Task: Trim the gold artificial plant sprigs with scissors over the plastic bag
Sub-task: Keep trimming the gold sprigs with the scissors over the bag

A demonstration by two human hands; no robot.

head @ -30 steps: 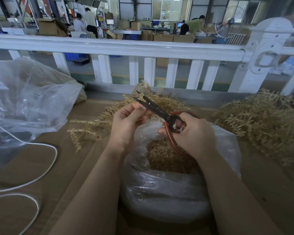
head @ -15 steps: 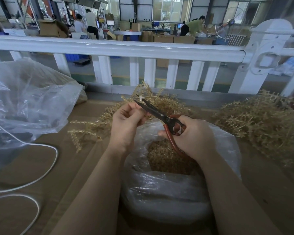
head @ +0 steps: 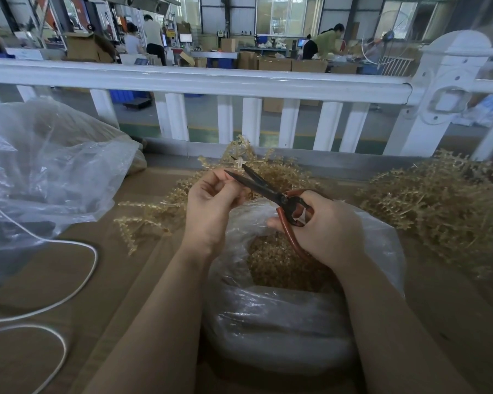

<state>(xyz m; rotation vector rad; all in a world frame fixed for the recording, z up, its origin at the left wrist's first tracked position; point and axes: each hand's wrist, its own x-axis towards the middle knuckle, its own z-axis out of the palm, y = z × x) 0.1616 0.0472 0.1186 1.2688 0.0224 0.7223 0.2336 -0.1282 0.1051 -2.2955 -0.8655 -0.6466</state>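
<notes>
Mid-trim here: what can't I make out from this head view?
- Left hand: its fingers hide the pinched gold plastic sprig's stem.
- Right hand covers the red-handled black scissors' lower loop.
- Clear plastic bag: forearms hide its sides.

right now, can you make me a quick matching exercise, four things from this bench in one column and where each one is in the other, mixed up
Things:
1. scissors
2. sprig
3. plastic bag
4. white cord

Places:
A. pinched by the left hand
B. looped on the bench at far left
C. gripped by the right hand
D. under both hands, holding gold trimmings

Pairs: 1-C, 2-A, 3-D, 4-B
</notes>
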